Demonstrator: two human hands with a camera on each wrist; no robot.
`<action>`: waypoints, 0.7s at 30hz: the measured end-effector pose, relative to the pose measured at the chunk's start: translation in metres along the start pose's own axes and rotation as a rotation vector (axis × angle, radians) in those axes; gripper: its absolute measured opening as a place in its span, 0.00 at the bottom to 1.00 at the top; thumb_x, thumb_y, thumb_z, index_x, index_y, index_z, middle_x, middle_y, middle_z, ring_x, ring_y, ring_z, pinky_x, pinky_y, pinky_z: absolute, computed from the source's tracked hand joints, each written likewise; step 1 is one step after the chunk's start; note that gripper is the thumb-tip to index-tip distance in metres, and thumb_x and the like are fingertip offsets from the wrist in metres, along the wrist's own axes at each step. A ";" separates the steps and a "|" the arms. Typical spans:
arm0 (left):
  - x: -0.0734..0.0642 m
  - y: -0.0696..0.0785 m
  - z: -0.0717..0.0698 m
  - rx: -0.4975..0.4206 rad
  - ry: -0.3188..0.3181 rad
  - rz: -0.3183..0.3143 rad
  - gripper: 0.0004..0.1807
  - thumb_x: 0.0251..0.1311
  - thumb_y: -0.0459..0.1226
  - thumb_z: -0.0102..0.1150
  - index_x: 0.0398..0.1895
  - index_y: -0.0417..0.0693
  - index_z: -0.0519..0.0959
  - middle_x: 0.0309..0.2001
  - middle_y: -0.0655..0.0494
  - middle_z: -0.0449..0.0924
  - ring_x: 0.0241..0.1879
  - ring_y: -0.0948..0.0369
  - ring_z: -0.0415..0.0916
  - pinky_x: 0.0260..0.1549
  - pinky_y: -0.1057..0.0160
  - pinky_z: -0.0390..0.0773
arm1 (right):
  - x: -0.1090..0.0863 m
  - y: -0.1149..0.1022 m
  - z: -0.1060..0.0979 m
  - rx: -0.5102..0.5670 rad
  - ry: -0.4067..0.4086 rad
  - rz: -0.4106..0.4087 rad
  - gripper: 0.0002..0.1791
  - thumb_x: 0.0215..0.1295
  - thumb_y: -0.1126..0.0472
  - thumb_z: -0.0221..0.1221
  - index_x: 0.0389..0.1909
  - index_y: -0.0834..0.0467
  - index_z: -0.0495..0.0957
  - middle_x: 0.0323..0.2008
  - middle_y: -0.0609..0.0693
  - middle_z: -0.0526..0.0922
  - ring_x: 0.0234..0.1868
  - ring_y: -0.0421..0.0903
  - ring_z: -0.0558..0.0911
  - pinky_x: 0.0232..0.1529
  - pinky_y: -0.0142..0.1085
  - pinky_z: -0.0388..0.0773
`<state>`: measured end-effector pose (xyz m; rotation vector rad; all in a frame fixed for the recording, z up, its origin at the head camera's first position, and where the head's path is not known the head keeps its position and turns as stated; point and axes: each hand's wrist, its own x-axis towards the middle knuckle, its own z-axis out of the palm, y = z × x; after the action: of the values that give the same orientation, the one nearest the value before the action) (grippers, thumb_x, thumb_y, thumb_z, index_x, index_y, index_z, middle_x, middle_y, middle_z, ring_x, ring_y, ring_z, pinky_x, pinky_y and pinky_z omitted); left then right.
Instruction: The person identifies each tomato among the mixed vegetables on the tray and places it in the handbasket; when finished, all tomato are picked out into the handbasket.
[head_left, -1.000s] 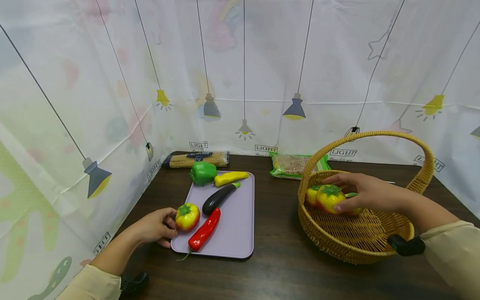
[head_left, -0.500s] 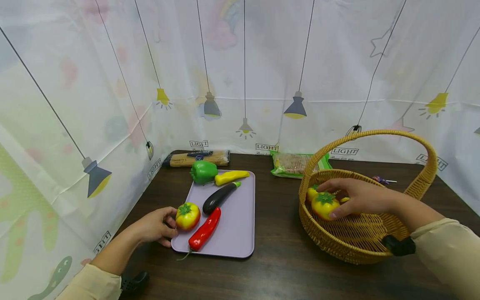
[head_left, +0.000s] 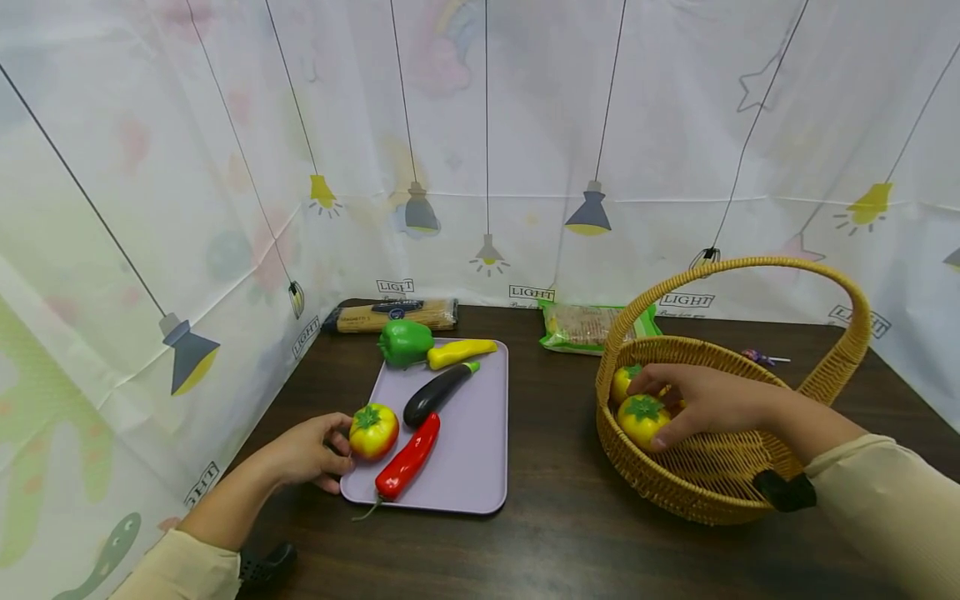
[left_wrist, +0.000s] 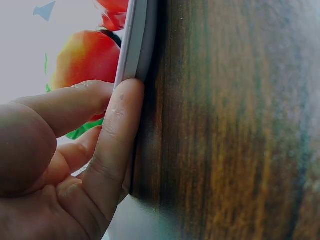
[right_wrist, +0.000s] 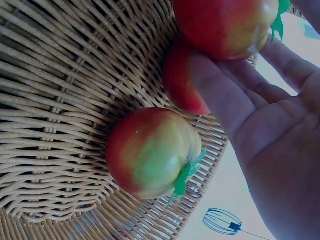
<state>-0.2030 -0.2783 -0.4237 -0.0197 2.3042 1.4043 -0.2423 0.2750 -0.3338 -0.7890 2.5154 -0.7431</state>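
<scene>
Right hand (head_left: 708, 402) and tomato (head_left: 642, 423) have shifted left and lower in the head view, inside the basket (head_left: 651, 483); its grip curls round that fruit. Left hand (head_left: 309, 452) pinches the tray (head_left: 474, 442) edge beside another tomato (head_left: 374, 432). Far along the counter (head_left: 557, 467), a pasta pack (head_left: 429, 315) reads "SPAGHETTI"; the backdrop (head_left: 525, 125) repeats "LIGHT".

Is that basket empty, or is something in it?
The basket isn't empty: the right wrist view shows three red-yellow fruits in it.

Left hand (head_left: 313, 450) bent, pinching; right hand (head_left: 703, 402) palm down, curled in grip.
</scene>
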 end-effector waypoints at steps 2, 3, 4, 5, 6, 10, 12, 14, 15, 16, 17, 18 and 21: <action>0.000 -0.001 0.000 0.002 -0.001 0.004 0.34 0.57 0.24 0.69 0.66 0.35 0.66 0.43 0.41 0.69 0.33 0.50 0.77 0.31 0.53 0.88 | 0.001 -0.001 0.001 -0.009 -0.007 0.020 0.39 0.54 0.47 0.76 0.64 0.57 0.72 0.56 0.55 0.74 0.52 0.52 0.77 0.52 0.50 0.79; 0.001 -0.001 0.000 0.002 -0.001 0.004 0.34 0.57 0.24 0.69 0.66 0.35 0.66 0.43 0.41 0.69 0.33 0.50 0.77 0.31 0.53 0.88 | 0.001 -0.002 0.002 -0.012 -0.012 0.031 0.40 0.54 0.47 0.76 0.64 0.57 0.72 0.56 0.55 0.74 0.51 0.52 0.77 0.51 0.49 0.79; 0.001 -0.001 -0.001 0.003 -0.001 0.005 0.34 0.57 0.24 0.69 0.66 0.35 0.65 0.43 0.41 0.69 0.33 0.50 0.77 0.31 0.53 0.88 | 0.001 -0.001 0.003 -0.014 -0.018 0.043 0.40 0.53 0.48 0.77 0.64 0.57 0.72 0.56 0.55 0.74 0.50 0.51 0.77 0.50 0.47 0.79; 0.001 -0.001 -0.001 0.003 -0.001 0.005 0.34 0.57 0.24 0.69 0.66 0.35 0.65 0.43 0.41 0.69 0.33 0.50 0.77 0.31 0.53 0.88 | 0.001 -0.001 0.003 -0.013 -0.025 0.052 0.41 0.53 0.48 0.77 0.65 0.58 0.72 0.57 0.55 0.74 0.50 0.51 0.77 0.49 0.46 0.79; 0.001 -0.001 -0.001 0.003 -0.002 0.006 0.34 0.57 0.24 0.69 0.66 0.35 0.65 0.43 0.41 0.69 0.34 0.50 0.77 0.31 0.53 0.88 | 0.002 -0.001 0.004 -0.009 -0.033 0.058 0.41 0.53 0.49 0.77 0.65 0.58 0.71 0.57 0.55 0.74 0.50 0.51 0.77 0.48 0.45 0.79; 0.001 -0.002 -0.001 -0.001 -0.002 0.006 0.35 0.57 0.24 0.69 0.67 0.35 0.65 0.44 0.41 0.69 0.34 0.50 0.77 0.31 0.53 0.87 | 0.004 0.000 0.005 -0.008 -0.059 0.070 0.42 0.52 0.50 0.78 0.65 0.59 0.71 0.58 0.56 0.75 0.54 0.53 0.77 0.51 0.47 0.79; 0.001 -0.003 -0.001 -0.002 0.001 0.004 0.35 0.57 0.24 0.69 0.67 0.35 0.65 0.44 0.41 0.69 0.34 0.50 0.77 0.31 0.53 0.87 | 0.004 -0.001 0.006 -0.011 -0.071 0.074 0.42 0.52 0.50 0.78 0.65 0.59 0.70 0.58 0.55 0.76 0.55 0.54 0.77 0.51 0.47 0.79; 0.001 -0.003 -0.001 0.000 0.003 0.007 0.35 0.57 0.24 0.69 0.67 0.35 0.65 0.44 0.41 0.69 0.34 0.50 0.77 0.31 0.53 0.87 | 0.005 -0.002 0.006 -0.017 -0.075 0.084 0.42 0.52 0.49 0.78 0.65 0.59 0.71 0.58 0.55 0.77 0.56 0.54 0.77 0.52 0.48 0.79; 0.000 -0.002 -0.001 0.002 0.004 0.006 0.35 0.57 0.24 0.69 0.67 0.35 0.65 0.44 0.41 0.69 0.34 0.50 0.77 0.31 0.53 0.87 | 0.005 -0.002 0.005 -0.021 -0.076 0.088 0.42 0.52 0.49 0.78 0.65 0.59 0.71 0.58 0.55 0.77 0.56 0.54 0.77 0.53 0.48 0.78; 0.000 -0.002 -0.001 0.001 0.006 0.006 0.35 0.57 0.24 0.69 0.67 0.35 0.65 0.44 0.41 0.69 0.34 0.50 0.77 0.31 0.53 0.87 | 0.005 -0.003 0.005 -0.026 -0.076 0.091 0.42 0.52 0.49 0.77 0.65 0.59 0.71 0.58 0.55 0.77 0.56 0.54 0.77 0.53 0.49 0.78; 0.000 -0.002 0.000 0.001 0.008 0.005 0.35 0.57 0.24 0.69 0.67 0.35 0.65 0.44 0.41 0.70 0.34 0.50 0.78 0.31 0.53 0.87 | 0.005 -0.004 0.005 -0.033 -0.075 0.096 0.42 0.52 0.49 0.77 0.65 0.58 0.71 0.57 0.54 0.77 0.56 0.54 0.77 0.53 0.49 0.78; 0.000 -0.002 0.000 0.002 0.009 0.005 0.35 0.57 0.24 0.69 0.67 0.35 0.65 0.44 0.41 0.70 0.34 0.50 0.78 0.31 0.53 0.87 | 0.004 -0.004 0.005 -0.039 -0.072 0.102 0.42 0.52 0.48 0.78 0.65 0.58 0.71 0.57 0.54 0.77 0.56 0.53 0.77 0.53 0.49 0.78; 0.001 -0.001 0.000 0.006 0.011 0.004 0.35 0.57 0.24 0.69 0.67 0.35 0.65 0.44 0.41 0.70 0.34 0.50 0.78 0.31 0.53 0.87 | 0.003 -0.006 0.005 -0.063 -0.061 0.102 0.42 0.51 0.47 0.78 0.66 0.57 0.71 0.57 0.54 0.77 0.56 0.54 0.77 0.53 0.50 0.78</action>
<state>-0.2034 -0.2789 -0.4250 -0.0208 2.3187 1.4023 -0.2398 0.2674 -0.3347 -0.6877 2.5137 -0.5991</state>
